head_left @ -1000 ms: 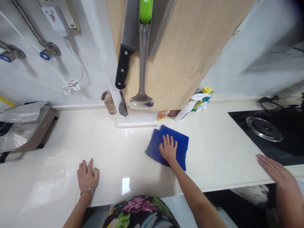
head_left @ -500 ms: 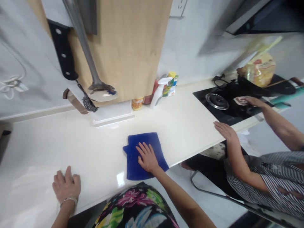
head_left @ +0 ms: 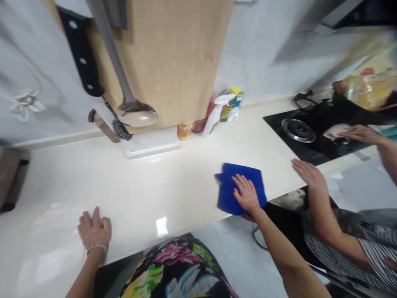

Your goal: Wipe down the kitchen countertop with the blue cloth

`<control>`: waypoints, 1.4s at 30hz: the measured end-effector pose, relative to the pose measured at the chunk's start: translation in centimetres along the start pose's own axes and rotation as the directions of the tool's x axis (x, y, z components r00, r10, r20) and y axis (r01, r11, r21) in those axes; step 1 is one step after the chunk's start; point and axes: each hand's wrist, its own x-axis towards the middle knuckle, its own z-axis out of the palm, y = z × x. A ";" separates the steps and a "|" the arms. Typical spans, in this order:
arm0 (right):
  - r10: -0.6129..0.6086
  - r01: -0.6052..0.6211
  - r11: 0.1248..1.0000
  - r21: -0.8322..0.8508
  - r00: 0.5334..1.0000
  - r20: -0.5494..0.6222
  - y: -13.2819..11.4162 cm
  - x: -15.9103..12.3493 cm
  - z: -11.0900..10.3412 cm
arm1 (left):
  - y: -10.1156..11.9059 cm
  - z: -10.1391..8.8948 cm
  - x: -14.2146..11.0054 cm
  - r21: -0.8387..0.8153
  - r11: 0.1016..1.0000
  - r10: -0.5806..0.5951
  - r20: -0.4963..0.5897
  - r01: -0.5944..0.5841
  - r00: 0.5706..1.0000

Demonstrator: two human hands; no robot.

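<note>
A blue cloth lies spread on the white countertop, its lower edge reaching the counter's front edge. Pressed flat on top of it is my right hand, fingers stretched out. My left hand, with a bracelet at the wrist, rests on the bare counter to the left, fingers spread and holding nothing.
At right a co-worker's hand holds a pale cloth on the black stove; their other hand leans on the counter. A spray bottle stands by the wall. A ladle and a black-handled knife hang in front.
My right hand has slid the blue cloth to the right along the counter, closer to the co-worker. My left hand stays on the counter. The view has shifted slightly.
</note>
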 end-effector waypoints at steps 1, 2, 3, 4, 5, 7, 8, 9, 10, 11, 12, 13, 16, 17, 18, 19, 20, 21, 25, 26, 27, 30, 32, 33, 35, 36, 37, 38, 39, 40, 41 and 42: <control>0.041 -0.041 0.999 -0.015 0.999 -0.026 1.4 0.1 0.4 | 0.3 -0.2 -0.2 -0.018 1.000 -0.001 -0.041 0.000 0.999; 0.095 -0.097 0.995 -0.031 0.994 -0.063 2.6 0.1 0.9 | 0.5 -0.3 -0.4 -0.031 1.000 0.005 -0.068 -0.007 0.998; 0.144 -0.148 0.988 -0.045 0.985 -0.094 3.5 0.2 1.3 | 0.6 -0.3 -0.6 -0.040 0.999 0.006 -0.093 -0.010 0.996; 0.169 -0.175 0.983 -0.052 0.980 -0.108 4.0 0.1 1.8 | 0.6 -0.2 -0.8 -0.046 0.999 0.013 -0.114 -0.019 0.993; 0.190 -0.198 0.979 -0.056 0.974 -0.122 4.2 0.0 2.2 | 0.5 -0.1 -0.9 -0.053 0.998 0.019 -0.130 -0.026 0.991; 0.202 -0.212 0.975 -0.062 0.970 -0.138 3.5 -0.5 2.8 | 0.0 0.4 -1.1 -0.068 0.997 0.021 -0.148 -0.032 0.989; 0.196 -0.208 0.976 -0.064 0.969 -0.150 2.7 -0.9 3.0 | -0.2 0.6 -1.1 -0.077 0.997 0.019 -0.150 -0.031 0.988; 0.182 -0.195 0.979 -0.067 0.970 -0.164 1.6 -1.4 3.0 | -0.5 0.9 -1.2 -0.088 0.996 0.014 -0.152 -0.028 0.988; 0.157 -0.172 0.983 -0.071 0.972 -0.177 0.2 -1.9 3.0 | -0.7 1.1 -1.2 -0.101 0.995 0.011 -0.152 -0.027 0.988; 0.120 -0.136 0.988 -0.076 0.975 -0.186 -1.3 -2.5 3.0 | -1.0 1.4 -1.2 -0.117 0.993 0.008 -0.152 -0.026 0.988; 0.075 -0.091 0.993 -0.081 0.979 -0.188 -3.0 -3.1 2.9 | -1.2 1.6 -1.1 -0.136 0.990 0.005 -0.152 -0.026 0.988; 0.027 -0.044 0.995 -0.085 0.982 -0.186 -4.8 -3.6 2.8 | -1.5 1.7 -1.1 -0.158 0.987 0.003 -0.148 -0.027 0.989; -0.089 0.074 0.993 -0.094 0.981 -0.172 -10.4 -5.1 2.6 | -2.8 1.6 -1.1 -0.239 0.970 0.033 -0.078 -0.051 0.996; -0.117 0.101 0.990 -0.095 0.978 -0.171 -12.3 -5.5 2.6 | -3.5 1.4 -1.3 -0.271 0.960 0.059 -0.042 -0.068 0.997; -0.139 0.124 0.988 -0.097 0.975 -0.172 -14.0 -5.9 2.6 | -4.3 1.1 -1.5 -0.303 0.949 0.086 -0.009 -0.084 0.996; -0.159 0.144 0.985 -0.098 0.972 -0.173 -15.7 -6.3 2.5 | -5.3 0.7 -1.8 -0.329 0.939 0.107 0.015 -0.096 0.994; -0.180 0.165 0.981 -0.099 0.968 -0.172 -17.2 -6.6 2.5 | -6.4 0.3 -2.2 -0.346 0.933 0.114 0.025 -0.098 0.993; -0.200 0.186 0.978 -0.099 0.965 -0.170 -18.6 -6.9 2.5 | -7.7 -0.2 -2.7 -0.352 0.932 0.101 0.023 -0.087 0.995; -0.289 0.278 0.956 -0.091 0.946 -0.149 -23.7 -7.8 2.3 | -14.3 -2.1 -5.7 -0.312 0.947 -0.088 -0.036 0.073 0.995; -0.310 0.299 0.950 -0.090 0.940 -0.144 -24.9 -8.0 2.3 | -16.0 -2.5 -6.7 -0.303 0.945 -0.149 -0.051 0.127 0.988; -0.329 0.319 0.943 -0.090 0.934 -0.138 -26.2 -8.1 2.2 | -17.7 -2.9 -7.6 -0.297 0.938 -0.205 -0.064 0.178 0.977; -0.385 0.377 0.922 -0.086 0.914 -0.128 -30.1 -8.5 2.1 | -21.5 -3.7 -10.4 -0.293 0.913 -0.325 -0.096 0.285 0.941; -0.421 0.414 0.907 -0.078 0.899 -0.123 -33.0 -8.7 2.0 | -22.7 -3.7 -11.7 -0.292 0.908 -0.347 -0.118 0.302 0.930; -0.441 0.435 0.898 -0.073 0.890 -0.118 -34.6 -8.8 2.0 | -22.9 -3.6 -12.2 -0.290 0.911 -0.341 -0.129 0.293 0.931; -0.479 0.476 0.878 -0.060 0.872 -0.100 -37.7 -8.9 1.8 | -22.7 -3.1 -12.6 -0.282 0.924 -0.308 -0.141 0.260 0.941; -0.498 0.496 0.867 -0.051 0.863 -0.089 -39.3 -9.0 1.8 | -22.5 -2.8 -12.7 -0.277 0.930 -0.287 -0.137 0.242 0.948; -0.516 0.514 0.857 -0.041 0.853 -0.077 -40.9 -9.2 1.7 | -22.1 -2.5 -12.6 -0.270 0.935 -0.271 -0.130 0.229 0.954; -0.533 0.532 0.846 -0.032 0.844 -0.066 -42.5 -9.3 1.6 | -21.8 -2.2 -12.6 -0.261 0.939 -0.260 -0.125 0.221 0.957; -0.548 0.548 0.836 -0.023 0.834 -0.055 -44.2 -9.5 1.4 | -21.5 -1.9 -12.6 -0.250 0.943 -0.254 -0.122 0.218 0.960; -0.564 0.564 0.826 -0.014 0.824 -0.044 -45.8 -9.7 1.3 | -21.2 -1.7 -12.6 -0.237 0.947 -0.248 -0.120 0.215 0.961; -0.582 0.582 0.813 -0.004 0.812 -0.030 -47.4 -9.9 1.1 | -21.1 -1.6 -12.6 -0.225 0.951 -0.243 -0.120 0.212 0.963; -0.601 0.602 0.799 0.007 0.799 -0.014 -49.1 -10.2 0.9 | -20.9 -1.5 -12.7 -0.214 0.954 -0.238 -0.119 0.209 0.964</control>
